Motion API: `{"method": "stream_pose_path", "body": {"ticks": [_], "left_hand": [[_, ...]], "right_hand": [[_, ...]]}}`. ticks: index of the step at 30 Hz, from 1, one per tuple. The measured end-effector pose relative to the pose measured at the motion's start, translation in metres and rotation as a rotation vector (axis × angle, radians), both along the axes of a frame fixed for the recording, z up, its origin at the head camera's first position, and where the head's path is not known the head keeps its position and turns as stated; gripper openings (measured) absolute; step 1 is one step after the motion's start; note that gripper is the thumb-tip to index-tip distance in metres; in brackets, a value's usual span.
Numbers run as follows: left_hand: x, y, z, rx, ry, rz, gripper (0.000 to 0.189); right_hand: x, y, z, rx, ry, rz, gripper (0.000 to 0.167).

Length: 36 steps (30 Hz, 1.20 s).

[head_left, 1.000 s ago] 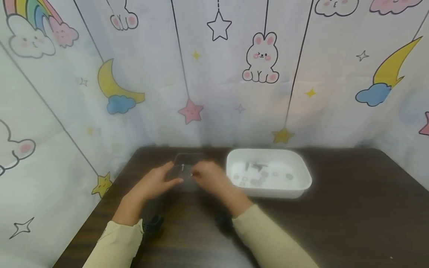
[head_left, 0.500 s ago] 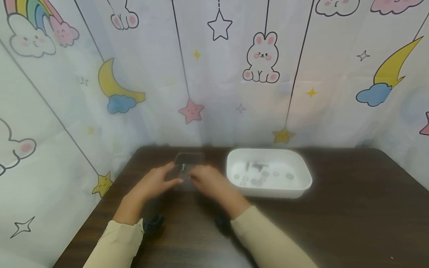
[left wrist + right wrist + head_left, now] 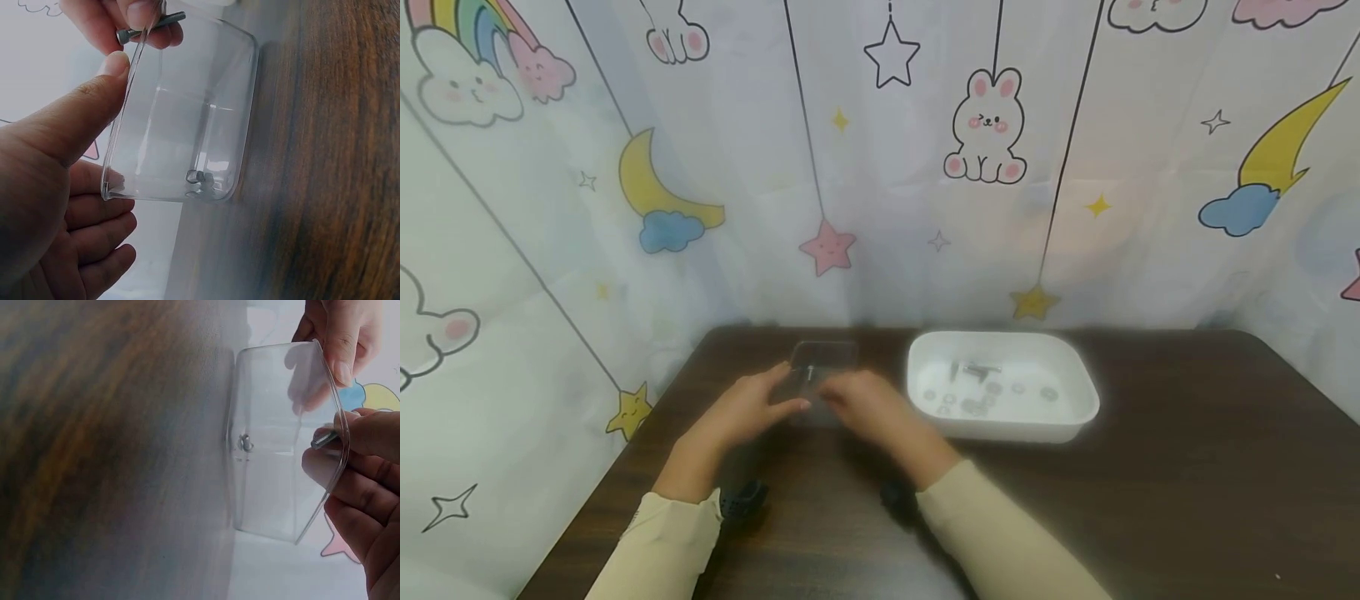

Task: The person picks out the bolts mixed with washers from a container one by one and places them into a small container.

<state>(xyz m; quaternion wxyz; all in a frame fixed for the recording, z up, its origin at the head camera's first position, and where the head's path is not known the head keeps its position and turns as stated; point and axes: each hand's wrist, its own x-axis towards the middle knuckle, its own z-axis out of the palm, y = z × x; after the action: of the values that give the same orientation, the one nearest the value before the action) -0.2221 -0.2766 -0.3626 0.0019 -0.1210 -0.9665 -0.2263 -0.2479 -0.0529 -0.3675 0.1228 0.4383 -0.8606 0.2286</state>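
My left hand (image 3: 741,412) steadies a clear plastic box (image 3: 178,119) by its left side, with the thumb at the rim and the other fingers along the outside wall. At the same rim, my right hand (image 3: 868,404) pinches a small metal screw (image 3: 153,27) between thumb and fingers. Its threaded end (image 3: 324,439) points into the box in the right wrist view. Inside the box, another small screw (image 3: 245,443) rests at the bottom. From the head view the pinched screw is hidden by the right hand's fingers.
A white tray (image 3: 1000,431) stands to the right of the box, holding several small metal pieces (image 3: 977,371) and pale washer-like rings (image 3: 1048,394). Both stand on a dark wooden table (image 3: 1187,467). Behind it hangs a cartoon-print curtain (image 3: 917,167).
My right hand has shifted slightly left over the box, still pinching. The left hand, the box and the tray keep their places.
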Motion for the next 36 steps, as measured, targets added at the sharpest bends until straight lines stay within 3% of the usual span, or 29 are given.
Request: {"method": "stream_pose_path", "body": {"ticks": [36], "left_hand": [[0.0002, 0.0008, 0.0009, -0.001, -0.014, 0.003, 0.087]], "right_hand": [[-0.0012, -0.0019, 0.0027, 0.129, -0.053, -0.003, 0.023]]}}
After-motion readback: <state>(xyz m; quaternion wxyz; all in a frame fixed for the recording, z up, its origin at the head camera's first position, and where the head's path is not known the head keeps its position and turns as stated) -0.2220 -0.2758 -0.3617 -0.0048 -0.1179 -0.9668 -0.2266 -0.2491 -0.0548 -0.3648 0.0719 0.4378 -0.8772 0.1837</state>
